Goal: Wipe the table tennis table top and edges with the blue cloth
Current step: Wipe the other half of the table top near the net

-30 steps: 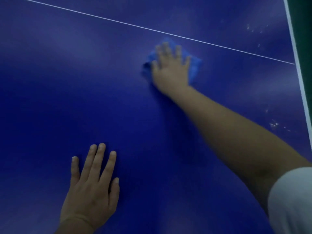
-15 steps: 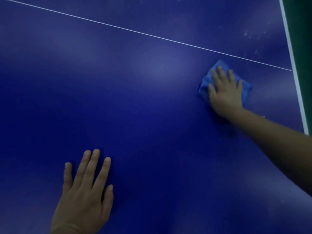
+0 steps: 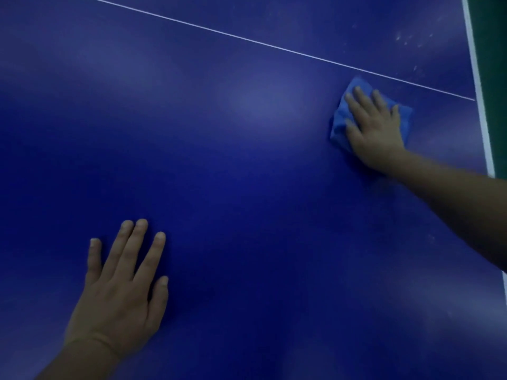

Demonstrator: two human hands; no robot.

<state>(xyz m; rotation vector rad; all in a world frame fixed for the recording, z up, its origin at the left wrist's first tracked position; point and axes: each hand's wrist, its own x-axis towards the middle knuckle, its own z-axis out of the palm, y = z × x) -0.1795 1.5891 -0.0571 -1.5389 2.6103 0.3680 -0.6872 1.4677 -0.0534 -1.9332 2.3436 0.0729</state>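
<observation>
Dark blue worktop fills almost the whole picture. One thin white line runs across it from the top left down to the right side. Along the right side there is a thicker white stripe at the edge of the worktop, and past it I see a bit of green floor. Some small white specks sit in the upper right, on the far side of the thin line.

The blue cloth is in the upper right of the picture, just under the thin white line. It is near the white stripe but not touching it. It lies flat on the worktop in a soft, bunched square.

My right hand is on top of the cloth, palm down. Its fingers are straight and spread a little, and they press the cloth onto the worktop. They are not curled round it. The cloth peeks out to the left of my thumb, past my fingertips at the top, and on the right by my little finger. My bare arm comes in from the right side of the picture.

My left hand is in the lower left, well apart from the cloth. It lies flat on the bare worktop with its fingers straight and close together. It holds nothing.
</observation>
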